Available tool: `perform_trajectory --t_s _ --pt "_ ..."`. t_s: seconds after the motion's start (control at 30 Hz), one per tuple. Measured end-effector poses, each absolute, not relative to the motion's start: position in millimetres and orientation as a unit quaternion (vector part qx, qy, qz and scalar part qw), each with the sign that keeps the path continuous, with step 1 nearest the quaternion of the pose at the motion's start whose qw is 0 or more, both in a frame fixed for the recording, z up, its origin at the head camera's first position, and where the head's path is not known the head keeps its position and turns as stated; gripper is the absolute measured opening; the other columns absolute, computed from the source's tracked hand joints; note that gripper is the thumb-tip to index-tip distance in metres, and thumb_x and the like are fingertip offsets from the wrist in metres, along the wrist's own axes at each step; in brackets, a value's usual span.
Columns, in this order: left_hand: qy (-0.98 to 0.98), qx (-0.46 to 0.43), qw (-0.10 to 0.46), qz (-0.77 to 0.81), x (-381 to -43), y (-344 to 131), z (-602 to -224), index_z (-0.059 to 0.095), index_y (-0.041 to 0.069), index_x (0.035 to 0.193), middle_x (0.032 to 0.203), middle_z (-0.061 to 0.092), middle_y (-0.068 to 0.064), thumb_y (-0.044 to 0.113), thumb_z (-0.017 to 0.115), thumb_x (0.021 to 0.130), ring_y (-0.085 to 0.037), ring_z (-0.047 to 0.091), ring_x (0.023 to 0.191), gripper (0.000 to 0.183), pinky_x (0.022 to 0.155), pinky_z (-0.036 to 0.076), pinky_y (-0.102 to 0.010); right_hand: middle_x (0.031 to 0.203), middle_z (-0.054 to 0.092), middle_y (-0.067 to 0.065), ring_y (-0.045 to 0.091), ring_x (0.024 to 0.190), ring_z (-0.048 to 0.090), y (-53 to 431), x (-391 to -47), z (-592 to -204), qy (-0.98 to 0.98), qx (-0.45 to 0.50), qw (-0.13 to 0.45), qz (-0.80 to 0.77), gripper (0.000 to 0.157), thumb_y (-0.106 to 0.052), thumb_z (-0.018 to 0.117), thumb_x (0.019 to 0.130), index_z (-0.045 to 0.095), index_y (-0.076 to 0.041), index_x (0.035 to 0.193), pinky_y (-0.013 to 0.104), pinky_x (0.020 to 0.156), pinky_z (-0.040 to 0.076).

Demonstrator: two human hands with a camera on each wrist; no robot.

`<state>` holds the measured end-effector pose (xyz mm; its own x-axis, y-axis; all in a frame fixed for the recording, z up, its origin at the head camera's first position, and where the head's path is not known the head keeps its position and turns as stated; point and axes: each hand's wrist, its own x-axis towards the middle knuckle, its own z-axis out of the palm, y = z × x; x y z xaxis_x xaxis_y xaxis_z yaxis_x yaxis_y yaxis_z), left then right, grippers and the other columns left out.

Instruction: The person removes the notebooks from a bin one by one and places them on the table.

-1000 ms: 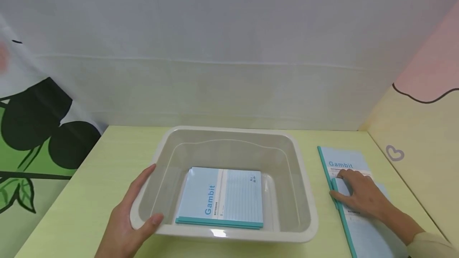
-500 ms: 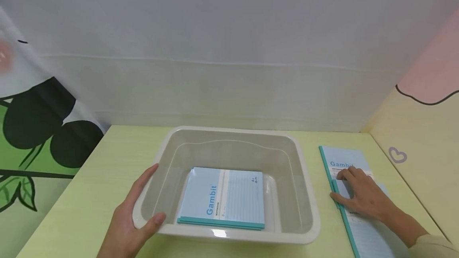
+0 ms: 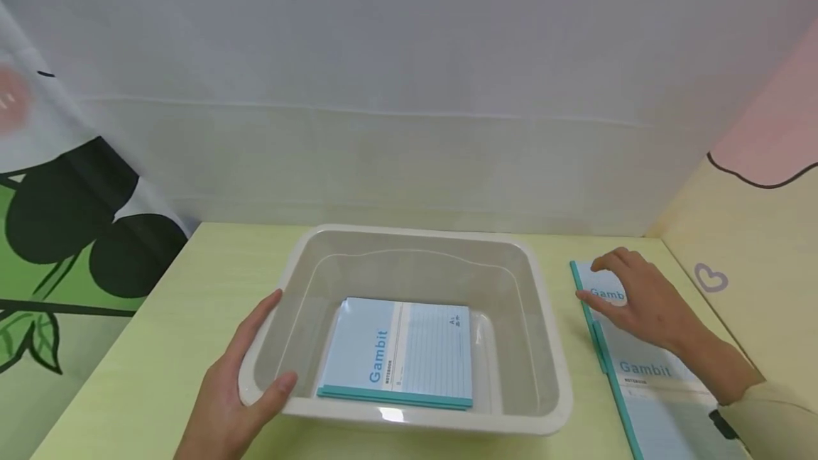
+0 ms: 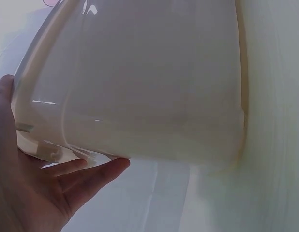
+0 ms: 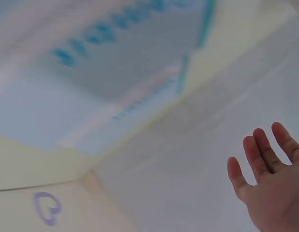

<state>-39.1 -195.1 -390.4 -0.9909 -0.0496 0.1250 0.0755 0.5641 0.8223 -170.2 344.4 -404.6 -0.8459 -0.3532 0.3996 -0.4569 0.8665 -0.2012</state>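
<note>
My left hand (image 3: 230,389) grips the front left corner of a cream plastic basin (image 3: 551,353), thumb over the rim and fingers along the outer wall. In the left wrist view the same hand (image 4: 48,188) lies along the outside of the basin. Light blue Gambit notebooks (image 3: 396,353) with teal spines lie inside it, slightly offset in a pile. To the right of the basin, my right hand (image 3: 652,304) hovers with fingers spread and relaxed over a far notebook (image 3: 601,279). A nearer notebook (image 3: 664,410) overlaps that one. Nothing is between the right fingers (image 5: 253,157).
A pale yellow-green table (image 3: 147,346) bears everything. White cloth (image 3: 409,91) hangs behind it. On the right stands a cream and pink panel (image 3: 767,254) with a purple heart; a printed panel with dark shapes (image 3: 134,254) is at the left.
My right hand has left the nearer notebook and moved up and away over the far one, uncovering the nearer cover's Gambit print. The left hand and basin stay as they were.
</note>
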Motion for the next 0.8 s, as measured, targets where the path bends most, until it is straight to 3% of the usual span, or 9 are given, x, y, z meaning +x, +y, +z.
perform_trajectory --t_s 0.27,0.4,0.8 --pt "-0.886 -0.027 0.102 -0.450 -41 -198 -396 0.032 0.046 0.160 0.130 0.061 0.008 0.023 0.077 0.088 -0.004 0.062 0.095 0.088 0.072 0.056 -0.025 0.119 0.064 0.006 0.026 0.114 0.059 290 -183 -341 -0.932 0.227 0.170 0.224 0.035 -0.027 0.078 0.093 0.064 -0.011 0.121 0.050 0.094 0.048" --pt "-0.885 -0.033 0.105 -0.453 -40 -199 -394 0.032 0.045 0.160 0.129 0.062 0.005 0.022 0.077 0.087 -0.005 0.062 0.096 0.089 0.073 0.056 -0.026 0.118 0.063 0.002 0.022 0.115 0.059 255 -188 -318 -0.922 0.263 0.157 0.236 0.031 -0.028 0.078 0.093 0.064 -0.015 0.118 0.048 0.096 0.048" --pt "-0.884 -0.031 0.113 -0.453 -40 -196 -390 0.032 0.045 0.160 0.132 0.061 0.008 0.022 0.078 0.087 -0.004 0.062 0.097 0.089 0.075 0.057 -0.025 0.130 0.060 0.001 0.023 0.121 0.057 167 -199 -275 -0.912 0.354 0.091 0.186 0.046 -0.047 0.076 0.091 0.066 -0.020 0.127 0.048 0.100 0.052"
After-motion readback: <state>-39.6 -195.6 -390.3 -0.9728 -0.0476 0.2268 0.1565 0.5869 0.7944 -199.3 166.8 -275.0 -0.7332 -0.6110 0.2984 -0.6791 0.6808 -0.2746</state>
